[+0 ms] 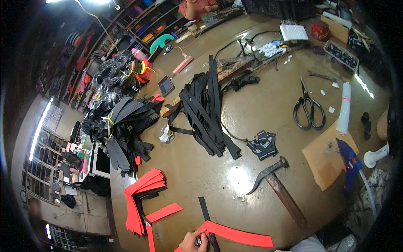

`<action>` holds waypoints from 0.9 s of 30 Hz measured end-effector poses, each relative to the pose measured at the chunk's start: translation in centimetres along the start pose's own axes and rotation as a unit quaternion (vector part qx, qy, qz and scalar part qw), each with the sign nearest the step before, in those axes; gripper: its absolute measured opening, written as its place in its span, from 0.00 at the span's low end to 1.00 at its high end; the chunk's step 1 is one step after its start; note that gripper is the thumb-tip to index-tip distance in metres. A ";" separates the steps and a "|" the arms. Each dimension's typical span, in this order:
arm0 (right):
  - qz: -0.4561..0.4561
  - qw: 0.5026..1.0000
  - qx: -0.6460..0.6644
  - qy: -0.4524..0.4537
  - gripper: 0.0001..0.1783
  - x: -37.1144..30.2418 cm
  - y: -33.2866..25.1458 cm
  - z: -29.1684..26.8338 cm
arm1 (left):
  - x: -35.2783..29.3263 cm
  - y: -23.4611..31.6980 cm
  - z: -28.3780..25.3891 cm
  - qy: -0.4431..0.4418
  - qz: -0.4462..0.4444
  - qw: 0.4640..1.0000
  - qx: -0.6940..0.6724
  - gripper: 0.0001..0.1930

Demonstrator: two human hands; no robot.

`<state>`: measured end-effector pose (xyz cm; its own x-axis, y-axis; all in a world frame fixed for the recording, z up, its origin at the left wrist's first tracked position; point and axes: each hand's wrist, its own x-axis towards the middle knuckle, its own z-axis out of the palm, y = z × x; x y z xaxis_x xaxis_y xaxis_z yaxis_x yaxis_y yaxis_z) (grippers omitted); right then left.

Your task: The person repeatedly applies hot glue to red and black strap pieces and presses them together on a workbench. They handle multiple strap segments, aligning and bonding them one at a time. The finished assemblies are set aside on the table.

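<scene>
At the lower edge, my left hand (194, 241) is closed in a pinch on a red strip (243, 235), near the point where the strip bends. A narrow black strip (203, 209) runs under that bend and sticks out beyond it. My right hand is not in view. Just left of my hand, a fanned stack of red strips (145, 185) lies with black pieces, and a single red strip (164, 212) rests beside it. To the right, a hammer (285, 199) with a wooden handle and curved metal head lies on the table.
Long black straps (203, 109) and small black labels (263, 145) lie mid-table. Black scissors (309, 110), a blue glue gun (349, 161) on cardboard (323, 164) and clear glue sticks (344, 108) lie to the right. Bundled black strips (126, 126) fill the left side. Another person (197, 8) is at the far side.
</scene>
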<state>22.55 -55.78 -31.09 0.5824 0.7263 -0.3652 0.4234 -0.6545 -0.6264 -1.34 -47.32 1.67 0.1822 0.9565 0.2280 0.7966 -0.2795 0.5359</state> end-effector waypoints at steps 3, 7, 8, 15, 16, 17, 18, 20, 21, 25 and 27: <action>-0.014 1.000 0.001 0.010 0.15 -0.4 0.3 -1.4 | 0.0 0.2 -0.1 0.012 0.009 1.000 -0.015 0.06; -0.048 0.998 0.010 0.040 0.14 -3.2 0.7 -7.1 | -0.2 0.1 -0.7 0.021 0.011 0.999 -0.027 0.06; -0.063 0.996 0.012 0.059 0.14 -4.4 0.8 -9.3 | -0.3 0.0 -0.8 0.023 0.014 0.999 -0.035 0.06; -0.061 0.884 0.032 0.463 0.15 -12.9 -2.1 -23.6 | -0.7 -1.2 -1.1 0.012 0.048 0.997 -0.064 0.10; -0.119 0.846 -0.017 0.519 0.14 -12.5 -3.0 -25.0 | -0.8 -1.4 -1.1 0.018 0.056 0.996 -0.073 0.12; -0.176 0.821 -0.020 0.543 0.13 -11.1 -3.9 -26.5 | -1.0 -1.6 -1.1 0.023 0.063 0.995 -0.078 0.13; -0.213 0.799 -0.013 0.562 0.12 -9.2 -4.8 -27.7 | -1.0 -1.9 -1.1 0.023 0.067 0.995 -0.066 0.12; -0.143 0.814 0.014 0.564 0.20 -5.1 -6.2 -29.2 | -0.9 -2.5 -0.8 0.014 0.068 0.997 -0.034 0.10; -0.148 0.844 0.059 0.512 0.28 -3.3 -6.6 -29.8 | -1.1 -2.7 -0.8 -0.019 0.039 0.998 -0.048 0.11; -0.174 0.904 0.148 0.361 0.45 0.5 -8.9 -32.3 | -1.3 -3.5 -0.6 -0.013 0.057 0.996 -0.064 0.13; -0.149 0.918 0.100 0.355 0.35 0.3 -11.2 -33.4 | -1.2 -3.6 -0.6 -0.013 0.059 0.996 -0.068 0.13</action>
<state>41.13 -55.27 -1.19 0.7961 0.5010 0.3395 0.5437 -0.3456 -0.7648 -4.74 -47.56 -0.09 0.2854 0.9179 0.2758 0.6838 -0.3966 0.6124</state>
